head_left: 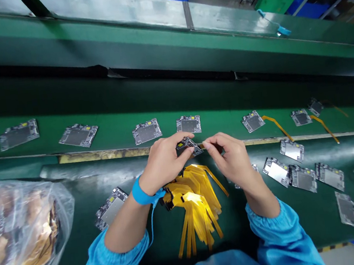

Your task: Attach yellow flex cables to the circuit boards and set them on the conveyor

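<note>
My left hand (pixel 167 157) is closed around a small circuit board (pixel 185 145), thumb and fingers on its edges. Close by on the right, my right hand (pixel 228 154) pinches the end of an orange flex cable (pixel 202 145) at the board's edge; whether the cable is joined to the board I cannot tell. Below both hands lies a fanned pile of yellow-orange flex cables (pixel 199 199). A blue wrist strap (pixel 142 192) with a cord circles my left wrist. Another circuit board (pixel 111 207) rests beside my left forearm, partly hidden by it.
Several boards, such as one board (pixel 147 132), lie spaced along the green belt (pixel 112 115); some at the right have flex cables (pixel 277 127) attached. More loose boards (pixel 303 178) sit right of my arm. Clear plastic bags (pixel 24 239) bulge at the left and right edges.
</note>
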A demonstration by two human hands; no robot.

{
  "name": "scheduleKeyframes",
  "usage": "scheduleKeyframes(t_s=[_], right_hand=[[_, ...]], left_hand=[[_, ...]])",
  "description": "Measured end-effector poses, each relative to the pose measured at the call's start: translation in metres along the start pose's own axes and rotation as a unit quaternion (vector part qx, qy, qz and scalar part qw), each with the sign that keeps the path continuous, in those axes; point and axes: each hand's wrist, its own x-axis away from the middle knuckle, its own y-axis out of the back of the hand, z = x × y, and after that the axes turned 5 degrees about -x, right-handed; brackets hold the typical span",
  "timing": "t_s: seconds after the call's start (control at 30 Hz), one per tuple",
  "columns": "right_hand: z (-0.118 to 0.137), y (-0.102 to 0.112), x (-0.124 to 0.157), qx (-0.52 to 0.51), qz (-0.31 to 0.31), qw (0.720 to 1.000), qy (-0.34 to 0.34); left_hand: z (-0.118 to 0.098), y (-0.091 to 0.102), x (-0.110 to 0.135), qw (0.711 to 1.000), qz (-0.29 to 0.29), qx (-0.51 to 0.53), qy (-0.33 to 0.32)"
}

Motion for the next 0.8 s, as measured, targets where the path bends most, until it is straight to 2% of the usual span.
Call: scheduleKeyframes(t_s=[0.43,0.8], right_hand=[[-0.0030,-0.0009,0.0014,0.027,0.037,0.999,-0.003],[0.0011,-0.0013,0.0034,0.029,0.045,0.999,0.001]], left_hand=[[0.0018,-0.0031,-0.0011,1.000,0.015,0.023,0.005],[-0.0005,-0.0057,-0.0037,0.998,0.024,0.051,0.025]])
